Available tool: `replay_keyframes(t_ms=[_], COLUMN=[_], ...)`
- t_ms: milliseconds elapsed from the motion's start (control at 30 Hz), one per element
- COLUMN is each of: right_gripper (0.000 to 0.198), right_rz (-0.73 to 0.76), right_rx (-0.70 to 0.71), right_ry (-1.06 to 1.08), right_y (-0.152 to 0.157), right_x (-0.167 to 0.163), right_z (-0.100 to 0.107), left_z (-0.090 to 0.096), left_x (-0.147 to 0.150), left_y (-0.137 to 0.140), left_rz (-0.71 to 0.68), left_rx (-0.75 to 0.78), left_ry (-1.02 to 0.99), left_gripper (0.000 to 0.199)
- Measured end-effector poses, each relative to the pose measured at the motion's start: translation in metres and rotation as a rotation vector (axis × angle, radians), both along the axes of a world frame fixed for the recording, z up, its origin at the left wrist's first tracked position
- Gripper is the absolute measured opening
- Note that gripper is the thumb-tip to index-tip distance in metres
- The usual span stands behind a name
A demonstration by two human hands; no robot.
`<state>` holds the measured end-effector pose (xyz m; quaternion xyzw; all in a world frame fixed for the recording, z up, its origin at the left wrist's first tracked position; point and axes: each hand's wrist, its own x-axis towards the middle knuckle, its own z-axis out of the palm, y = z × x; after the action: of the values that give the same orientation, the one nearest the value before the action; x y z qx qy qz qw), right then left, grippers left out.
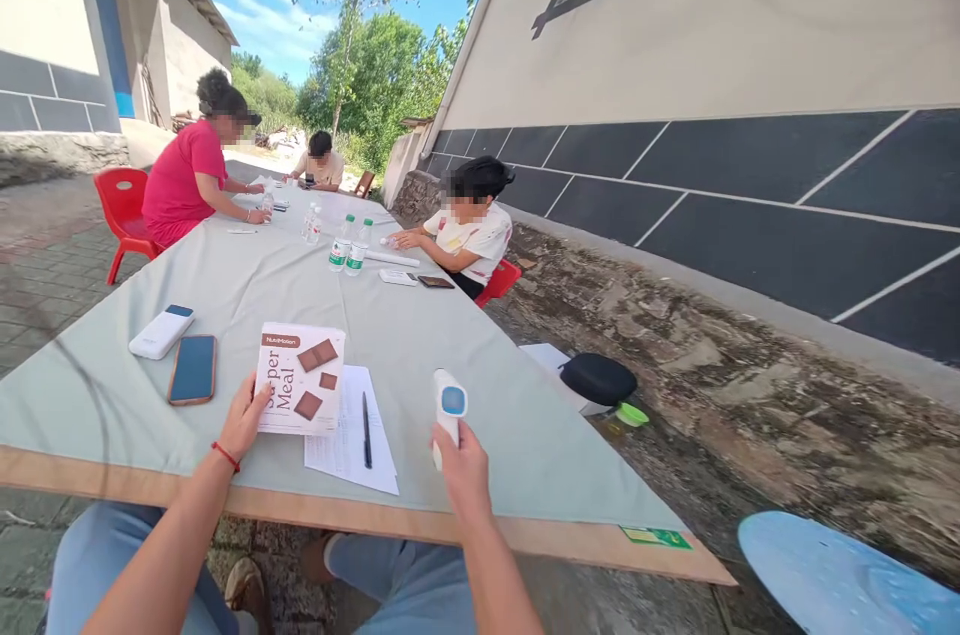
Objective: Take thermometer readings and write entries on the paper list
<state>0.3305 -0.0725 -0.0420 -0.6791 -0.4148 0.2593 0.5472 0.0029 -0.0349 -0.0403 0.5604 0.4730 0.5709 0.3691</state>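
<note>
My left hand (244, 417) grips the left side of a white box (304, 380) printed "Super Meal" with brown chocolate squares on its front. A red cord circles that wrist. In my right hand (463, 470) is a white infrared thermometer (450, 397), held by its handle, its blue screen facing me. Between the hands, a printed paper sheet (349, 450) lies partly behind the box, with a black pen (367, 430) on it. To the left of the box are a smartphone (193, 370) and a white power bank (162, 331).
Water bottles (347, 245) stand farther along the cloth-covered table (247, 285). One person (191, 165) leans over its left side, another (471, 230) sits at the right, a third (321, 163) at the far end. A black case (598, 380) lies beyond the right edge.
</note>
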Motion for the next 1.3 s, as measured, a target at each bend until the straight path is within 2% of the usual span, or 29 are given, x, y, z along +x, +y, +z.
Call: replay_keyframes(t_ms=[67,133,233,367,500,600,800,967,1300], right_gripper=[0.036,0.032,0.029,0.03,0.03,0.028,0.02,0.018,0.018], right_rz=[0.137,0.338,0.507,0.507,0.539,0.555,0.441,0.399,0.407], right_rx=[0.126,0.16,0.054,-0.06,-0.062,-0.044,0.071,0.067,0.068], right_ry=[0.22,0.357,0.373,0.372,0.392,0.443,0.337,0.325,0.278], right_y=[-0.016,-0.031,-0.046,-0.049,-0.043,-0.04,-0.035,-0.032,-0.032], right_x=[-0.038,-0.076,-0.121,-0.154,-0.165,-0.17,-0.183,-0.183,-0.182], right_z=[0.012,0.022,0.026,0.02,0.022,0.024,0.02,0.017,0.013], left_z=[0.003,0.006,0.009,0.013,0.015,0.015,0.02,0.02,0.024], left_x=[0.003,0.005,0.006,0.006,0.005,0.005,0.003,0.004,0.005], left_y=[0.0,0.0,0.0,0.0,0.003,0.007,0.016,0.019,0.016], left_rz=[-0.026,-0.012,-0.007,-0.058,-0.091,-0.112,-0.104,-0.114,-0.102], left_rx=[0.016,0.044,0.044,0.043,0.0,-0.008,0.038,0.035,0.041], left_ry=[0.088,0.127,0.136,0.138,0.171,0.192,0.246,0.25,0.269], left_gripper=[0.056,0.054,0.053,0.053,0.062,0.06,0.056,0.057,0.055])
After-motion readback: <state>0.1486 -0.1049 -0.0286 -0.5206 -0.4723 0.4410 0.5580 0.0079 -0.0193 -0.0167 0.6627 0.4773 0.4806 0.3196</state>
